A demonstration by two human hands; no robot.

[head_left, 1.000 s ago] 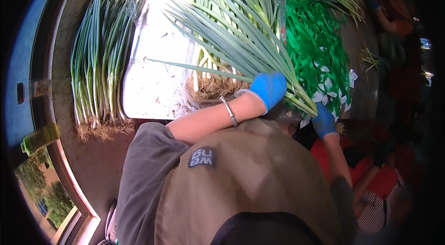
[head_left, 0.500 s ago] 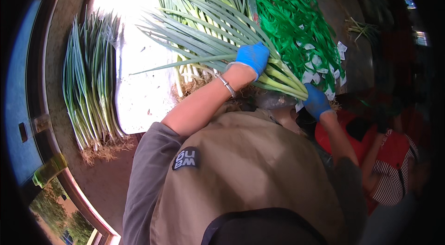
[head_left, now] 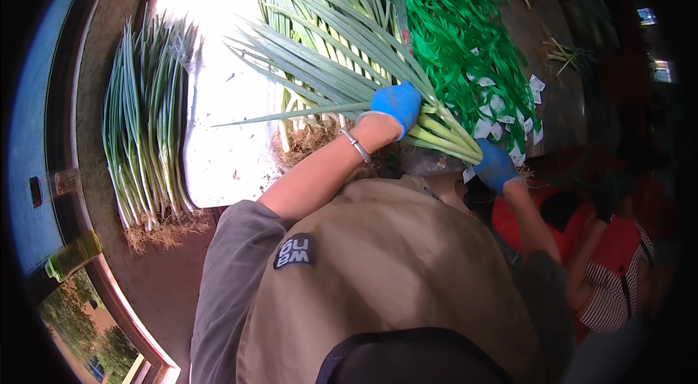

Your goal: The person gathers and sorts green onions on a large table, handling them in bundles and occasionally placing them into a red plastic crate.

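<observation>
My left hand (head_left: 396,104), in a blue glove with a metal bracelet at the wrist, grips the middle of a bundle of green onions (head_left: 327,71). The bundle's long leaves fan out to the upper left. My right hand (head_left: 496,166), also in a blue glove, holds the root end of the same bundle near the table's edge. Under the bundle lie more green onions with brown roots (head_left: 305,140). My beige hat brim and grey sleeve fill the lower middle of the view.
A pile of green ties with white tags (head_left: 465,57) lies right of the bundle. A separate row of green onions (head_left: 149,137) lies at the left on the brown table (head_left: 91,93). A white sheet (head_left: 211,93) covers the middle. A person in red sits at the lower right.
The view has shifted, so the onions and ties sit lower and nearer. Both hands keep their hold on the bundle, which has slid slightly toward me.
</observation>
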